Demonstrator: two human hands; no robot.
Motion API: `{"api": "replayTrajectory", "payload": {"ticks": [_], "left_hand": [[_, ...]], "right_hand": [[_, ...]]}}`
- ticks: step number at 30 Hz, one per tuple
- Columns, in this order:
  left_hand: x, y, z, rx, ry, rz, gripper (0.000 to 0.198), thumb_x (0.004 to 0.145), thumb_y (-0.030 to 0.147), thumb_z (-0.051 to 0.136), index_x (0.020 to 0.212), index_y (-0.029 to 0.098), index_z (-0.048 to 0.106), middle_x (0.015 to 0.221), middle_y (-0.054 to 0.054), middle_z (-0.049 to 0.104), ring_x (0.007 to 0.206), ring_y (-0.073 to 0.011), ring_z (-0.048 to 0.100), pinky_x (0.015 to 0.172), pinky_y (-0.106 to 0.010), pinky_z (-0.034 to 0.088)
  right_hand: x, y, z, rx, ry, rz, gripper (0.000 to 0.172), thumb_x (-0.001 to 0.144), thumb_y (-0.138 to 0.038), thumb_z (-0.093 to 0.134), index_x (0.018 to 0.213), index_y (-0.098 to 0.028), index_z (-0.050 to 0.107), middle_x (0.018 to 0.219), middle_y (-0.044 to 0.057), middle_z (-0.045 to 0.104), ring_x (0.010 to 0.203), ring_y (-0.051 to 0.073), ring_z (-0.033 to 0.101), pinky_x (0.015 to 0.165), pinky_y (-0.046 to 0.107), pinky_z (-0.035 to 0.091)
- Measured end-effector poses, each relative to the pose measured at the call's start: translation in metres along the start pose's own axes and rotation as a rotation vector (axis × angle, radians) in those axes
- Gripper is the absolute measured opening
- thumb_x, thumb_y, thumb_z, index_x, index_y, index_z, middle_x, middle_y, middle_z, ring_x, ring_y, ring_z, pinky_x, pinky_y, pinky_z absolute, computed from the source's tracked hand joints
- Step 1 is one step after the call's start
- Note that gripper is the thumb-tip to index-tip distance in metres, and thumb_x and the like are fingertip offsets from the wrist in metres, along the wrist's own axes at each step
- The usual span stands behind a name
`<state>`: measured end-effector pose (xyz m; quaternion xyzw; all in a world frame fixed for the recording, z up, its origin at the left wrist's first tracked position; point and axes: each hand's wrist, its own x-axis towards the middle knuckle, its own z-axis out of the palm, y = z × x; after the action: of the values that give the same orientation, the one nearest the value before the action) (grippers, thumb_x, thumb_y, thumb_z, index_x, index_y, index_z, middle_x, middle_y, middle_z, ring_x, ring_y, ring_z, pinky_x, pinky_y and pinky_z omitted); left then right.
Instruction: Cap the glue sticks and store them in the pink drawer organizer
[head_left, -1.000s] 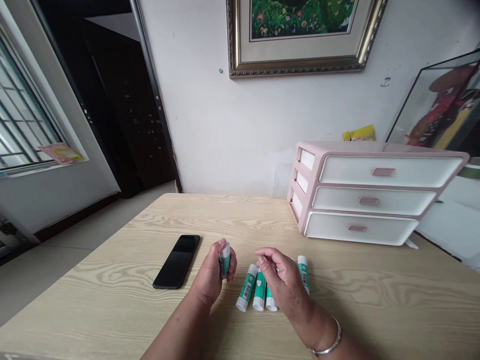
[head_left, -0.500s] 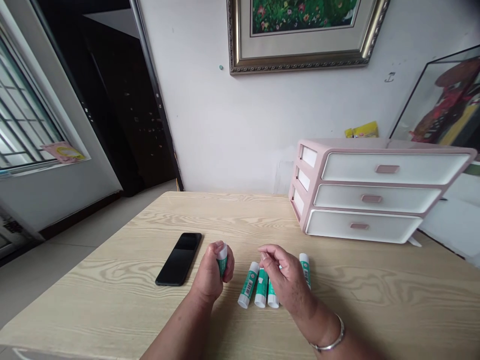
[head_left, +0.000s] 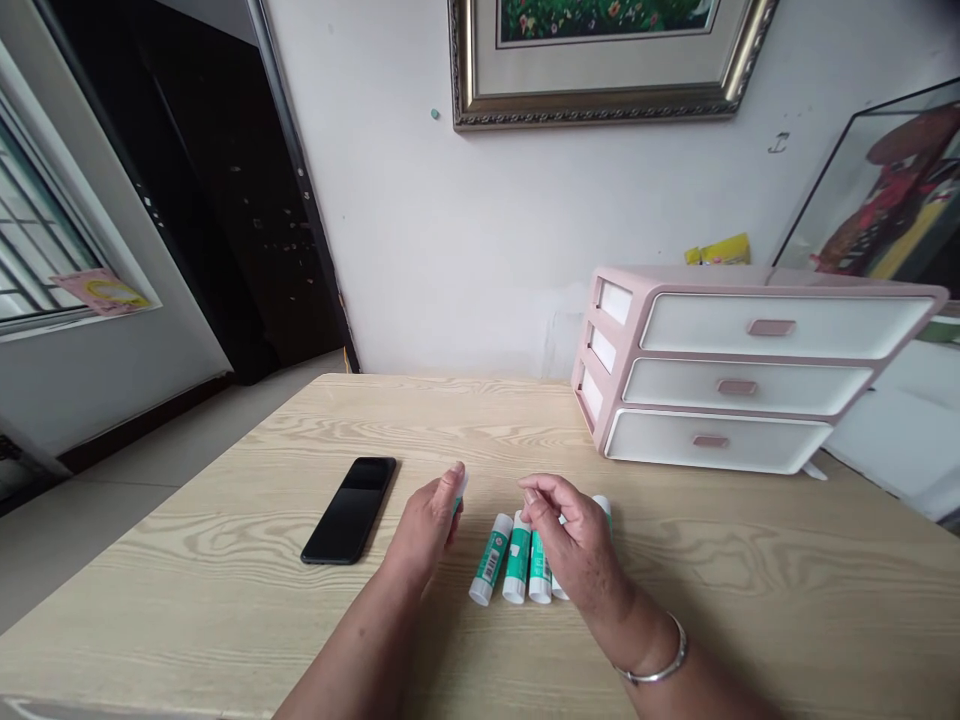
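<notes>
The left hand (head_left: 426,522) is wrapped round one green-and-white tube (head_left: 461,492), hiding all but a sliver that shows at two o'clock, while the right hand (head_left: 576,548) curls thumb and forefinger close together, whether on anything I can't tell. The loose tubes (head_left: 491,560) lie at four o'clock from the left hand, three mostly visible and two peeking past the right hand; one phone (head_left: 349,510) lies at nine o'clock.

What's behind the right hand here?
Partly showing behind the right hand: a green and white tube, a white end beside it, and a white top past the knuckles. The hand covers the rest; whether that end and top share one tube can't be told.
</notes>
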<state>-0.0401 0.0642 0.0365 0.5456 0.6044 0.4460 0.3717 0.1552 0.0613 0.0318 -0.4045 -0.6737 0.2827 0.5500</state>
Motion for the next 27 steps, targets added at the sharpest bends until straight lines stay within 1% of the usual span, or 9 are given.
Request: {"api": "replayTrajectory", "payload": {"ticks": [3,6,8,10,13,15,17,20,27], "left_hand": [[0.002,-0.004,0.002,0.191,0.076,0.002,0.05,0.083,0.065,0.06,0.057,0.024,0.05,0.049,0.002,0.049,0.051,-0.018,0.045,0.056,-0.028,0.023],[0.001,-0.004,0.006,0.304,0.114,-0.006,0.041,0.082,0.061,0.064,0.065,0.025,0.057,0.057,-0.003,0.059,0.06,-0.0228,0.055,0.059,-0.028,0.024],[0.0,-0.003,0.008,0.441,0.074,-0.024,0.034,0.088,0.056,0.058,0.079,0.023,0.063,0.07,-0.008,0.069,0.071,-0.027,0.063,0.062,-0.029,0.028],[-0.001,-0.002,0.009,0.609,0.006,-0.042,0.035,0.094,0.051,0.049,0.097,0.021,0.066,0.085,-0.013,0.075,0.083,-0.0299,0.068,0.066,-0.03,0.033],[0.001,-0.003,0.01,0.747,-0.061,-0.054,0.039,0.096,0.046,0.042,0.117,0.02,0.064,0.096,-0.013,0.077,0.091,-0.0298,0.07,0.07,-0.031,0.038],[0.001,-0.004,0.011,0.753,-0.091,-0.05,0.039,0.094,0.042,0.045,0.123,0.02,0.062,0.095,-0.011,0.078,0.088,-0.0276,0.071,0.069,-0.03,0.039],[0.001,-0.004,0.012,0.741,-0.12,-0.046,0.039,0.093,0.042,0.048,0.122,0.021,0.063,0.091,-0.009,0.079,0.081,-0.0251,0.071,0.064,-0.029,0.038],[-0.001,-0.002,0.012,0.725,-0.142,-0.036,0.04,0.093,0.049,0.047,0.112,0.02,0.068,0.082,-0.007,0.077,0.073,-0.0225,0.069,0.059,-0.028,0.034],[-0.001,0.007,0.006,0.705,-0.111,-0.037,0.036,0.093,0.045,0.044,0.083,0.021,0.069,0.078,-0.006,0.074,0.075,-0.0215,0.064,0.061,-0.028,0.033]], "right_hand": [[0.004,0.0,-0.006,-0.055,0.066,0.006,0.025,0.097,-0.04,0.056,0.103,-0.021,0.07,0.073,0.001,0.07,0.065,0.016,0.067,0.062,0.025,0.052],[0.011,0.002,-0.014,-0.123,0.167,0.026,0.026,0.097,-0.04,0.055,0.102,-0.02,0.071,0.071,0.001,0.069,0.063,0.015,0.064,0.059,0.024,0.049],[0.016,0.004,-0.02,-0.163,0.226,0.045,0.026,0.096,-0.039,0.054,0.102,-0.02,0.071,0.072,0.001,0.069,0.065,0.016,0.063,0.06,0.025,0.048],[0.02,0.006,-0.025,-0.211,0.262,0.071,0.026,0.095,-0.038,0.054,0.102,-0.02,0.071,0.077,0.003,0.071,0.068,0.016,0.064,0.063,0.025,0.048],[0.025,0.009,-0.031,-0.305,0.266,0.133,0.025,0.093,-0.036,0.053,0.101,-0.021,0.072,0.081,0.003,0.073,0.07,0.017,0.064,0.066,0.026,0.047],[0.027,0.01,-0.034,-0.359,0.245,0.186,0.025,0.092,-0.034,0.052,0.099,-0.022,0.072,0.078,0.002,0.073,0.068,0.017,0.064,0.066,0.027,0.046],[0.028,0.011,-0.035,-0.387,0.225,0.227,0.025,0.091,-0.033,0.052,0.099,-0.022,0.072,0.075,0.001,0.072,0.067,0.017,0.064,0.065,0.027,0.044],[0.029,0.01,-0.033,-0.393,0.214,0.254,0.026,0.089,-0.033,0.05,0.097,-0.022,0.072,0.074,0.002,0.072,0.068,0.018,0.064,0.065,0.027,0.044],[0.028,0.011,-0.026,-0.343,0.2,0.265,0.027,0.085,-0.033,0.05,0.093,-0.021,0.072,0.074,0.002,0.072,0.069,0.018,0.064,0.065,0.027,0.044]]}}
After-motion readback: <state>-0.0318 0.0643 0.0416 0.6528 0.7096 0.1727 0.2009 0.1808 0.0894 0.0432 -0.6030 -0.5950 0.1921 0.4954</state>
